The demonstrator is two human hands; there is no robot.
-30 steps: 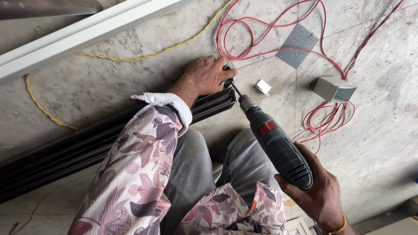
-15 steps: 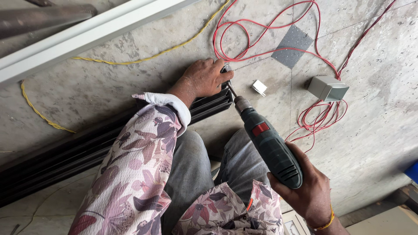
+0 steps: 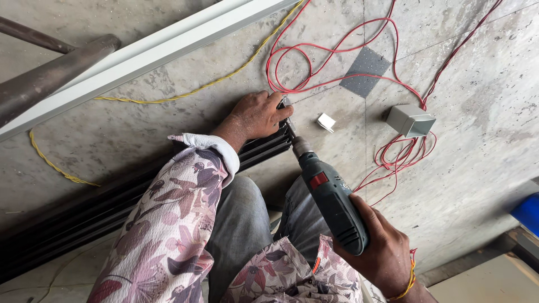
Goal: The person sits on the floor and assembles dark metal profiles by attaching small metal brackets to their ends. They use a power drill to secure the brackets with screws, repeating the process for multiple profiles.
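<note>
My left hand (image 3: 257, 115) presses down on the right end of a long black ribbed metal rail (image 3: 118, 202) that lies on the stone floor. Its fingers close over the rail's end. My right hand (image 3: 382, 252) grips the handle of a dark green power drill (image 3: 331, 197) with a red switch. The drill's bit (image 3: 289, 130) points at the rail's end, right beside my left fingers. My sleeves are floral and my knees in grey trousers sit between the two arms.
A white channel bar (image 3: 140, 56) and a dark pipe (image 3: 50, 76) lie at the upper left. Red wire (image 3: 337, 53) loops across the floor to a grey box (image 3: 411, 120). A yellow twisted wire (image 3: 185, 92), a small white clip (image 3: 325, 122), a grey pad (image 3: 365, 71) and something blue (image 3: 528, 213) lie around.
The view has shifted slightly. My right hand has brought the drill a little lower and closer in the picture; the bit stays at the rail's end by my left hand.
</note>
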